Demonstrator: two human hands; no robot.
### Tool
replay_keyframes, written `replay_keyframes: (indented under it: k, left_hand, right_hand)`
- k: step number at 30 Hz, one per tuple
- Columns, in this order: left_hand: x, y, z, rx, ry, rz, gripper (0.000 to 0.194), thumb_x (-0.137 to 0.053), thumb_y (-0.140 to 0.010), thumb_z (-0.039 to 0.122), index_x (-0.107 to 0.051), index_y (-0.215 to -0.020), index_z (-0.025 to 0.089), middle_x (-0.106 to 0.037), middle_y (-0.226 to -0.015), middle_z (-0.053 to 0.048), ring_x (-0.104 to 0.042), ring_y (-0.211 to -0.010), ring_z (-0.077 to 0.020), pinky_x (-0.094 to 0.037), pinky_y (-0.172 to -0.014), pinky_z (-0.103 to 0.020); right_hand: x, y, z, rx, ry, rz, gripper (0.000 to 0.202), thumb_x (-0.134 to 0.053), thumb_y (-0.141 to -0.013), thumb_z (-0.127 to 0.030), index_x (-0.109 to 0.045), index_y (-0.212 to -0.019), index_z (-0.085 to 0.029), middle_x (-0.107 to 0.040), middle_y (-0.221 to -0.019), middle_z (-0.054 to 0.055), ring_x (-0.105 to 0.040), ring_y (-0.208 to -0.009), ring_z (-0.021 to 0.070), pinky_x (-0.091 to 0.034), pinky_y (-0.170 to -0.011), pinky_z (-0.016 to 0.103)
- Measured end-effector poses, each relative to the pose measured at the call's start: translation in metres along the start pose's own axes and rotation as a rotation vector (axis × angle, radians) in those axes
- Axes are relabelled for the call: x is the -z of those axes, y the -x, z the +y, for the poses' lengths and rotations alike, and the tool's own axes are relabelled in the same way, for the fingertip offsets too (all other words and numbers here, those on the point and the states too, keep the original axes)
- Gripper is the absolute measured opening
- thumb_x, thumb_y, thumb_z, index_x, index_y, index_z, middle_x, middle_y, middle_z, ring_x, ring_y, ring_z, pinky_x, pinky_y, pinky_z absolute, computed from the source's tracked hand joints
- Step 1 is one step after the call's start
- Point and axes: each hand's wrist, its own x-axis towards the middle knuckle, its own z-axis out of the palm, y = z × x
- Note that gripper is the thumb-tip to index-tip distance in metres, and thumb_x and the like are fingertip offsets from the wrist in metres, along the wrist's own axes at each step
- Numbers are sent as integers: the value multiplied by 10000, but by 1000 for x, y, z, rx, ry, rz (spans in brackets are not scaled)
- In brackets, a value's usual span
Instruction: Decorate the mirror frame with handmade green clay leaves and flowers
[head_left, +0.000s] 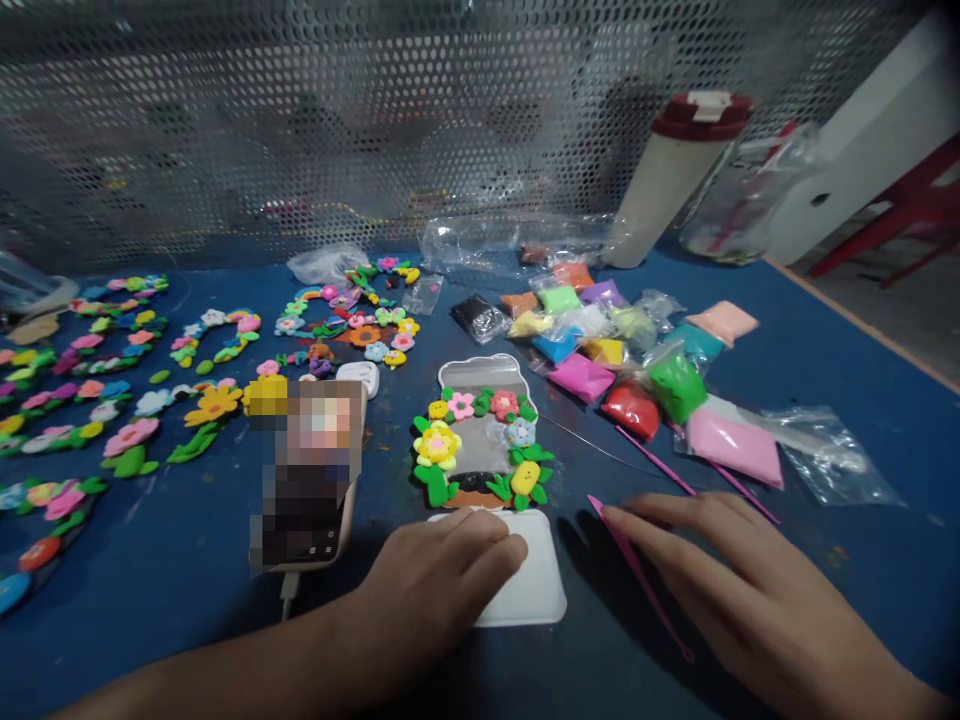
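My left hand (454, 570) rests with curled fingers over a white board (536, 590), just below a mirror wreathed in clay flowers and leaves (480, 450); whether it grips anything is hidden. On the right, my right hand (727, 570) has its fingers extended and somewhat spread, the index fingertip at the upper end of a pink pointed tool (637, 570). That tool slants down over the blue table. Two more thin pink sticks (656, 460) lie beyond my right hand.
A phone (319, 470) with a cable lies left of my left hand. Several flower wreaths (214, 335) cover the left side. Coloured clay packets (581, 377) lie at the back right, before a tumbler (660, 180). A perforated metal panel (300, 120) stands behind.
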Motion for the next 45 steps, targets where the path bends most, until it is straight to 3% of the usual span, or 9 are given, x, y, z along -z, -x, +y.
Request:
replay_keyframes:
  k: [4,7,12,16,18,21,23,29,45]
  left_hand:
    - [0,-6,1,193,72,85,196,-504,-856,160,-452,-1041,201,-661,-750,38,-633,-613,-96,-475,-503,-159]
    - [3,-10,2,291,103,117,273,-582,-799,159,-447,-1033,198,-654,-683,65,-622,-531,-94,-478,-477,-168]
    - [9,-9,2,315,86,130,222,-591,-812,260,-503,-1010,212,-672,-731,42,-611,-521,-102,-425,-407,-174]
    - [11,-7,-2,333,56,204,336,-533,-844,442,-476,-1072,201,-660,-727,27,-619,-568,-122,-467,-470,-209]
    - [13,-7,-2,364,40,281,322,-514,-848,465,-485,-1010,189,-602,-635,45,-570,-498,-110,-442,-437,-204]
    - [14,-6,-2,260,66,342,150,-425,-911,328,-462,-927,183,-538,-603,46,-504,-466,-90,-393,-418,-187]
    - [13,-6,-2,127,96,307,107,-370,-929,254,-451,-903,190,-552,-627,35,-519,-504,-89,-406,-457,-185]
    - [13,-6,-2,-217,82,-19,202,-312,-937,141,-486,-836,159,-579,-648,11,-510,-536,-100,-396,-491,-205]
    - [9,-3,-9,-219,100,-114,125,-355,-925,157,-463,-864,169,-568,-669,30,-508,-546,-102,-381,-475,-230]
  right_hand:
    - [7,-35,-13,-185,-467,-67,187,-477,-874,-167,-547,-1034,-231,-645,-943,45,-621,-834,150,-520,-698,245]
    - [2,-61,-21,-331,-745,-224,73,-559,-846,-203,-560,-919,-214,-647,-834,6,-607,-737,134,-504,-662,236]
    - [-12,-84,-27,-351,-832,-361,58,-591,-793,-120,-583,-768,-172,-645,-738,-9,-577,-661,122,-448,-595,216]
    - [-7,-97,-20,-345,-889,-388,87,-566,-806,-99,-614,-793,-171,-668,-771,-8,-598,-691,121,-453,-610,213]
    - [-1,-111,-9,-293,-879,-350,115,-556,-821,-114,-650,-825,-179,-684,-790,-9,-615,-713,121,-463,-632,217]
    - [0,-140,14,-227,-651,-75,101,-595,-800,-153,-690,-834,-165,-697,-826,18,-625,-756,148,-457,-687,252]
    - [-7,-162,28,-233,-569,-41,143,-567,-811,-159,-697,-871,-148,-704,-857,43,-625,-770,162,-449,-696,268]
    - [-44,-195,46,-161,-633,-267,140,-592,-762,-158,-724,-808,-145,-720,-730,22,-630,-621,133,-441,-553,213]
    - [-51,-192,42,-185,-648,-338,166,-562,-777,-175,-713,-825,-125,-714,-760,31,-614,-646,139,-436,-592,225]
